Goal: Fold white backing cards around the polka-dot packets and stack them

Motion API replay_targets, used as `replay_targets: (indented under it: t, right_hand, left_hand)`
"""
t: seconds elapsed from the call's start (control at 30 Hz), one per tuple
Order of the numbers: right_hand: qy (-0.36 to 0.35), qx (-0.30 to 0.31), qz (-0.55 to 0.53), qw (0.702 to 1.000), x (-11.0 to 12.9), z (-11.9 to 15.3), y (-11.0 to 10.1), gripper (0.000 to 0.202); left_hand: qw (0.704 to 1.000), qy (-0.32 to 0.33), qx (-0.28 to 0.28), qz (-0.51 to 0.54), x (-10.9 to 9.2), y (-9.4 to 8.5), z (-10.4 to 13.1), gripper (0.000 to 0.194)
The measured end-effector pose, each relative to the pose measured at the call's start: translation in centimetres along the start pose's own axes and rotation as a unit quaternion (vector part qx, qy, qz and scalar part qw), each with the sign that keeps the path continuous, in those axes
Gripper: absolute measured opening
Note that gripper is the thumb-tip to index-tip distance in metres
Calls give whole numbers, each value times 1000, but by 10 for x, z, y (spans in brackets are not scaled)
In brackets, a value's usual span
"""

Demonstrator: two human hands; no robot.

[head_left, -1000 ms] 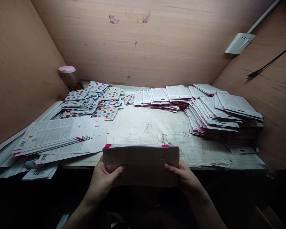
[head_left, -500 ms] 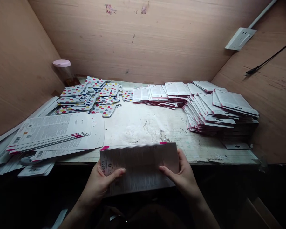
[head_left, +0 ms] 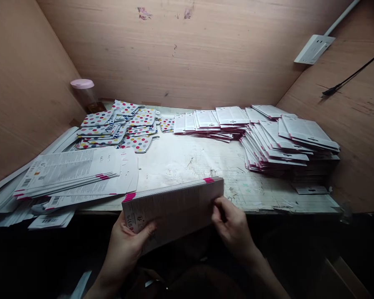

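A thick stack of printed cards [head_left: 180, 216], grey-white with small text and pink marks along the top edge, is tilted up in front of me, just off the table's front edge. My left hand [head_left: 127, 241] grips its left end, thumb across the front face and fingers hidden behind. At the other end, my right hand [head_left: 233, 224] has its fingers curled and closed at the front card's right edge. How much of the stack these fingers pinch is hard to see.
On the left lie more flat printed cards [head_left: 71, 170], with polka-dot pouches [head_left: 140, 118] behind. A lidded cup [head_left: 84, 93] stands in the back corner. Finished-looking white packets [head_left: 274, 141] are heaped along the back and right of the worktable [head_left: 174, 162]. A black cable [head_left: 345, 85] hangs at right.
The stack has swung so its left end sits lower and nearer me. My right hand has let its thumb off the front face and curled its fingers at the right edge.
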State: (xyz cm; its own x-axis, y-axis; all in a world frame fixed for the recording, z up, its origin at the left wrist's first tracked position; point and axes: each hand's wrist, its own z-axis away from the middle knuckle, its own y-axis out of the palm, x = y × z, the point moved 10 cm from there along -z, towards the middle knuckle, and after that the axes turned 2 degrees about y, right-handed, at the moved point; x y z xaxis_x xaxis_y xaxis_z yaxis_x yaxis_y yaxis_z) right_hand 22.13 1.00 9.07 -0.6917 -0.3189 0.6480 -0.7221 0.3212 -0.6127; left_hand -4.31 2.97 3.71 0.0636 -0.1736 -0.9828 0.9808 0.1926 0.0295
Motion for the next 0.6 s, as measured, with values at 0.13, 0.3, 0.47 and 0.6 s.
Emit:
replay_targets:
  t: [0.13, 0.3, 0.47, 0.6]
  right_hand:
    - [82, 152, -119, 978, -28, 4, -8, 18]
    - [160, 185, -123, 962, -51, 3, -8, 29]
    - [242, 122, -386, 882, -45, -7, 25, 34]
    - [270, 142, -452, 838, -45, -7, 43, 29]
  left_hand:
    - [1000, -28, 1, 15, 7, -10, -9, 67]
    - [999, -27, 2, 19, 8, -15, -9, 66]
    - [1000, -15, 19, 10, 8, -11, -4, 72]
    - [1000, -6, 24, -4, 9, -13, -5, 74]
